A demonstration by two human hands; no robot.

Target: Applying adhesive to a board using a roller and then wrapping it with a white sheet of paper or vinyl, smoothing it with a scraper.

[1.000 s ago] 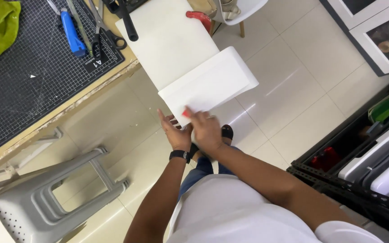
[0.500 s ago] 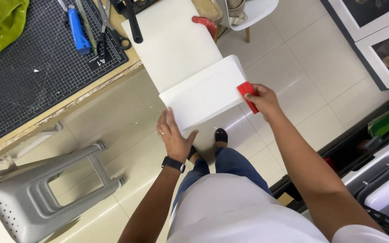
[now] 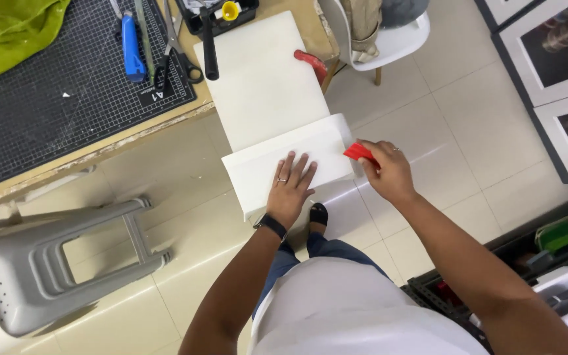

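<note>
white board — flat, overhanging bench edge | red scraper — at its right edge

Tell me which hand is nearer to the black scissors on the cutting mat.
Left. The left hand lies flat on the white board, below and right of the black scissors. The right hand, holding a red tool at the board's right edge, is farther away.

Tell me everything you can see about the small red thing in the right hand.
The small red flat tool looks like plastic, wedge-shaped, and is pinched between the fingers of the right hand. Only its front part shows; the rest is hidden in the grip. Its edge meets the right end of the white folded board, which juts off the wooden table over the tiled floor. The left hand lies flat on the same board, apart from the tool.
</note>
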